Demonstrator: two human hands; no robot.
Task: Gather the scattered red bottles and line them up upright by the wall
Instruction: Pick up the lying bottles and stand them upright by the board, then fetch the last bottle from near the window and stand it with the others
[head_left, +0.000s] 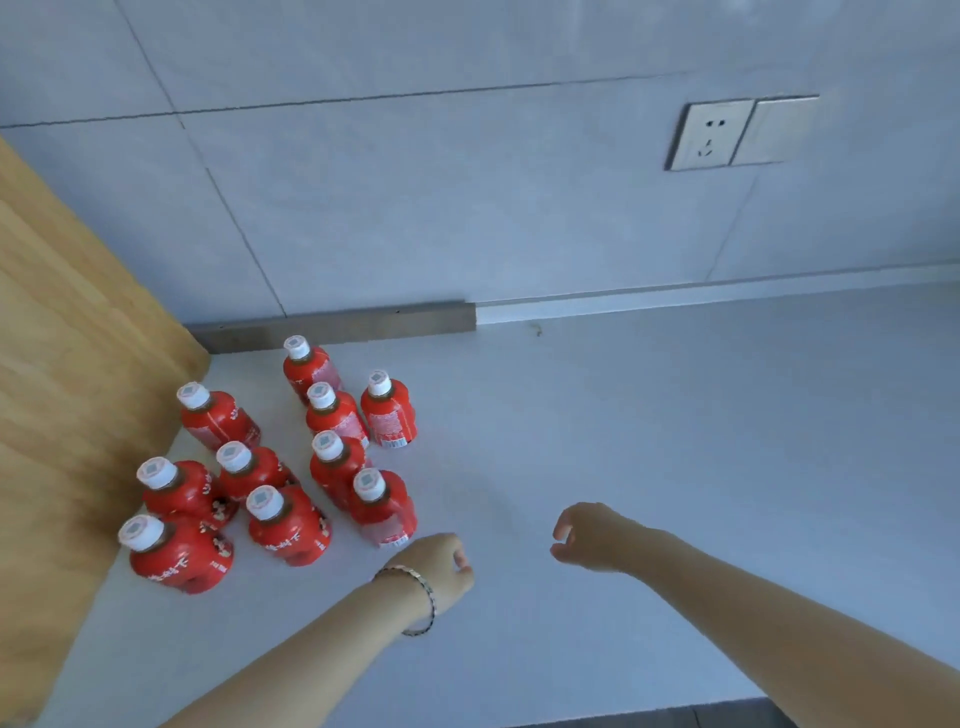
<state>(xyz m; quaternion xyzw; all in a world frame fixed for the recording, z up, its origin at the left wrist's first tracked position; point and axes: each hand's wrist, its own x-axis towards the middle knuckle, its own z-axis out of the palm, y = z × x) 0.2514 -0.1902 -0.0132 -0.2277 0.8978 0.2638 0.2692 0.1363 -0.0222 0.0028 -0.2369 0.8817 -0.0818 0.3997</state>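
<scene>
Standing upright on the tabletop, ten red bottles cluster (white-capped) — left hand and right hand hover empty, fingers loosely curled.

**Layout, counter corner**

Counter, backed by wall; wooden panel along left edge. Ten bottles upright on counter at left, clustered near panel: five in a loose group just beside panel, five in a column to their right, rearmost near wall. Socket plate on wall, upper right. Left hand just before the right column; right hand further right, apart from bottles.
</scene>
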